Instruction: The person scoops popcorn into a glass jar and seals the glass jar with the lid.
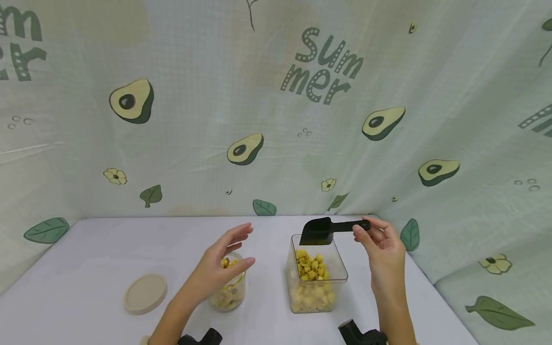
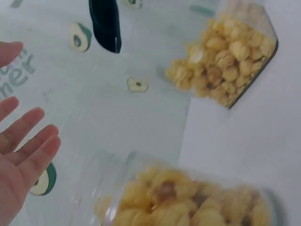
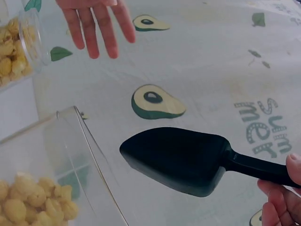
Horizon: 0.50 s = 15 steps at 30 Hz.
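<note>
A black scoop [image 1: 318, 232] hangs over the rim of a clear square container [image 1: 311, 292] partly filled with yellow popcorn [image 1: 311, 266]. My right hand [image 1: 385, 249] pinches the end of its handle between thumb and fingers. In the right wrist view the scoop [image 3: 176, 160] has its blade pointing left, above the container's rim. My left hand [image 1: 222, 261] is held with fingers extended above a round glass jar [image 1: 228, 296], overlapping its mouth in the head view. Popcorn [image 2: 174, 197] shows through the jar's side in the left wrist view. Nothing is in the left hand.
A round beige lid [image 1: 145, 293] lies on the white table [image 1: 103, 258], left of the jar. Behind the table hangs a pale cloth [image 1: 185, 120] printed with avocados and leaves. A strip of table separates the jar from the square container.
</note>
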Available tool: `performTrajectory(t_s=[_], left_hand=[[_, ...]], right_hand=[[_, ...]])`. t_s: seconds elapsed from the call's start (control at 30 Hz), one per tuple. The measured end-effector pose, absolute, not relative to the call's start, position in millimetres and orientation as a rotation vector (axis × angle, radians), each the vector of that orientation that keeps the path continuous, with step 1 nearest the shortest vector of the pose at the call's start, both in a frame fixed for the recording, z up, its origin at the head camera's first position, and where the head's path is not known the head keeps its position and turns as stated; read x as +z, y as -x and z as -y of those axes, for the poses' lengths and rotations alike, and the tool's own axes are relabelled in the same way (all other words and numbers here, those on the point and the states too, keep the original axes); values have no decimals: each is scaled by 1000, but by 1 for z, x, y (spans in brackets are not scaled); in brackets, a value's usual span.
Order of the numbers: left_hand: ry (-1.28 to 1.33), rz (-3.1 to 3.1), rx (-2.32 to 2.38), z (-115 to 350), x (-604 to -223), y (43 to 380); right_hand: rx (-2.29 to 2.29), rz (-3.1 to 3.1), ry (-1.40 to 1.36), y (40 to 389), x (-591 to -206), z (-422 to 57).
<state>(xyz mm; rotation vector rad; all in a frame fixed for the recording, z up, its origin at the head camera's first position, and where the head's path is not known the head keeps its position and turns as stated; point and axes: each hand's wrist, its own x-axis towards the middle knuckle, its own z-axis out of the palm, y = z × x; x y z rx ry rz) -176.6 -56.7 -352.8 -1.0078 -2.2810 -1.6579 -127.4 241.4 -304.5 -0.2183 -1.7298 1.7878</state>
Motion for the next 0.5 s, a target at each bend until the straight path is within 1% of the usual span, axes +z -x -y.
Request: performTrajectory(t_s=[0.1, 0.23, 0.4, 0.5], left_hand=[[1051, 2219, -1684, 37, -356, 170], [1023, 2248, -1797, 18, -364, 163], [1009, 2276, -1987, 4, -374, 159], [949, 2283, -2092, -3, -379, 158]], right_hand=[[1737, 1738, 203, 128, -306, -244], [1656, 1788, 190, 129, -308, -246], [1512, 1905, 168, 133, -313, -247], [1371, 2016, 160, 134, -317, -248]])
